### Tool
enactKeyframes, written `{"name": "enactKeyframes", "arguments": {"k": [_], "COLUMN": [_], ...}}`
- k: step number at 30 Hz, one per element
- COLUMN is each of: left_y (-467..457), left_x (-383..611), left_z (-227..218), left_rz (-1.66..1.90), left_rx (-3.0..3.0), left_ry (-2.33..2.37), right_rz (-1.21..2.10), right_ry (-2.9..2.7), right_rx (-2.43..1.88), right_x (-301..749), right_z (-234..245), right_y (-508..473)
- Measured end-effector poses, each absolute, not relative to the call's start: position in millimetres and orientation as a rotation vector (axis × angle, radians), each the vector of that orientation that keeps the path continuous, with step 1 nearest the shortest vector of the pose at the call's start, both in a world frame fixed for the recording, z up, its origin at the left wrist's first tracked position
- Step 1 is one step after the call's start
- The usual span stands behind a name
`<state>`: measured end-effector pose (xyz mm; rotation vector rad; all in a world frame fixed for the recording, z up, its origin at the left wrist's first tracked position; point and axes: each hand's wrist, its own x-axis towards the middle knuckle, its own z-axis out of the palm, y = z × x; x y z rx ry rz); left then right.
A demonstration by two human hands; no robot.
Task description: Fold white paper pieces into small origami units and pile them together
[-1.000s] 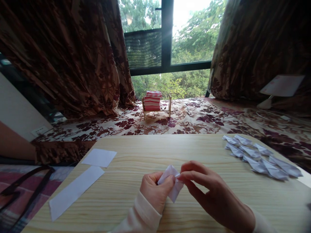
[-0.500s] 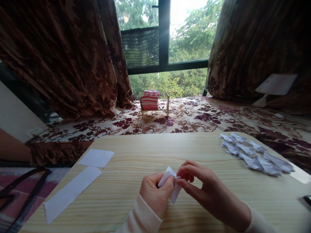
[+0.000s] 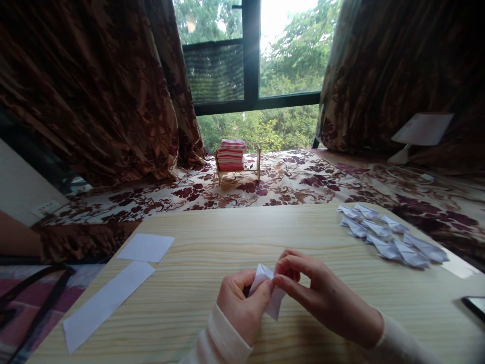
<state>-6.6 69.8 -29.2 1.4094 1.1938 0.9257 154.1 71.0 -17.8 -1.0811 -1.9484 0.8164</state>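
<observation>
A small piece of folded white paper (image 3: 275,305) is held just above the wooden table (image 3: 197,227). My left hand (image 3: 241,303) grips it between thumb and fingers, with the thumb lying across its front. My right hand (image 3: 316,290) pinches the paper's right edge with thumb and index finger, the other fingers curled behind. One pointed end of the paper sticks up above my left thumb, and a flat flap hangs below. The part inside my left fingers is hidden.
To the left lie a rectangular paper sheet (image 3: 146,247) and a long paper strip (image 3: 108,306). Several folded paper pieces (image 3: 382,230) sit grouped at the far right. A dark-edged device (image 3: 475,306) is at the right edge. Behind the table stands a rack with folded striped cloths (image 3: 231,155).
My right thumb and index finger have closed onto the paper's edge, where they were slightly apart. The camera view has turned a little to the right.
</observation>
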Motion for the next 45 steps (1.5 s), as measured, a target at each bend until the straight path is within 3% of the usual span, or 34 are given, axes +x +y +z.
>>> {"name": "enactKeyframes", "arguments": {"k": [6, 13, 18, 27, 33, 37, 45], "left_y": [70, 74, 74, 64, 59, 58, 69], "left_x": [-8, -6, -3, 3, 5, 4, -2], "left_z": [-25, -32, -32, -36, -37, -33, -28], "left_rz": [0.787, 1.116, 1.083, 1.021, 1.007, 1.036, 1.075], "left_rx": [1.484, 1.135, 0.981, 1.190, 1.403, 1.478, 1.072], "left_ry": [1.161, 1.221, 1.116, 1.105, 1.246, 1.258, 1.108], "right_rz": [0.748, 0.785, 0.866, 1.096, 0.947, 1.014, 1.215], "right_ry": [-1.957, -1.766, -1.756, -1.688, -1.747, -1.587, -1.450], "right_rx": [-1.062, -1.259, -1.169, -1.119, -1.123, -1.187, -1.146], "right_x": [150, 151, 147, 146, 141, 135, 149], "right_z": [-19, -17, -22, -26, -21, -25, -21], "right_y": [68, 74, 71, 70, 65, 65, 76]}}
